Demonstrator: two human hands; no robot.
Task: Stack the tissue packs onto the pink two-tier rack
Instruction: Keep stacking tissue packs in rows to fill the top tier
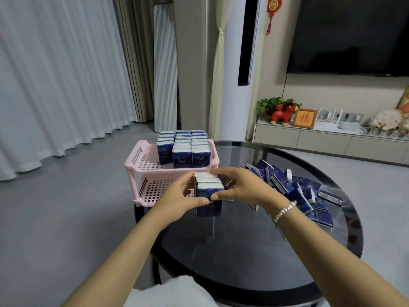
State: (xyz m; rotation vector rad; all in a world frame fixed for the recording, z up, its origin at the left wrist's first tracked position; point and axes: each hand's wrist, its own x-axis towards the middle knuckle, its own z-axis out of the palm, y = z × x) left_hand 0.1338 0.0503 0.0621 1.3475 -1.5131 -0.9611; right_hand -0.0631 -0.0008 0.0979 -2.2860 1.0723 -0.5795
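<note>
Left hand point(177, 196) and right hand point(241, 187) clamp a row of about 3 upright tissue packs point(209, 196) between them, above the glass table point(243, 251), in front of the pink rack point(143, 160)'s lower tier.

Navy packs, pink rack

My tissue packs point(209, 196) are navy with white tops; at twelve o'clock the rack point(141, 160) is pink lattice; the table point(243, 251) is glossy black, my bracelet point(284, 211) pearly white.
</note>
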